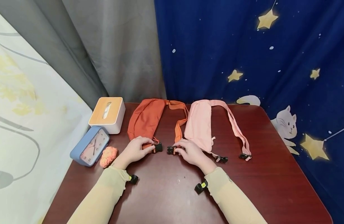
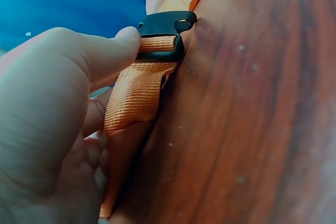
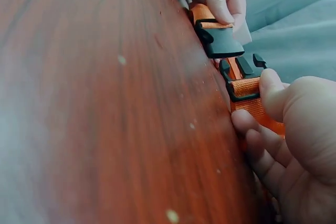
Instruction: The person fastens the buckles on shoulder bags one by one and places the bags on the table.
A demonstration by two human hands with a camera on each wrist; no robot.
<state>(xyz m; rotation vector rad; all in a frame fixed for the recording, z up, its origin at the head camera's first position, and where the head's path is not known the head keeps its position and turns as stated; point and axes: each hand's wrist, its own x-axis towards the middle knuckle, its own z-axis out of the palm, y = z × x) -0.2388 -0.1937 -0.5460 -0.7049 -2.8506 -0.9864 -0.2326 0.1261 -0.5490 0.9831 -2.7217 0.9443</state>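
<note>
A rust-red waist bag [image 1: 148, 116] with an orange strap [image 1: 178, 129] lies on the table. My left hand [image 1: 136, 150] pinches the black socket half of its buckle [image 2: 167, 23] between thumb and fingers. The pronged half of the buckle [image 3: 243, 73] is pinched in my right hand [image 1: 192, 151]. Both halves face each other near the table surface, a small gap between them, not joined. Beside my right hand lies a pink waist bag [image 1: 199, 124]; its two black buckle ends [image 1: 222, 159] rest apart on the table.
Left of the bags stand a white tissue box [image 1: 111, 115] with a wooden lid and a blue clock [image 1: 90, 146]. A ball of orange-pink yarn [image 1: 108, 156] sits near my left wrist. Curtains hang behind the dark red wooden table [image 1: 166, 193].
</note>
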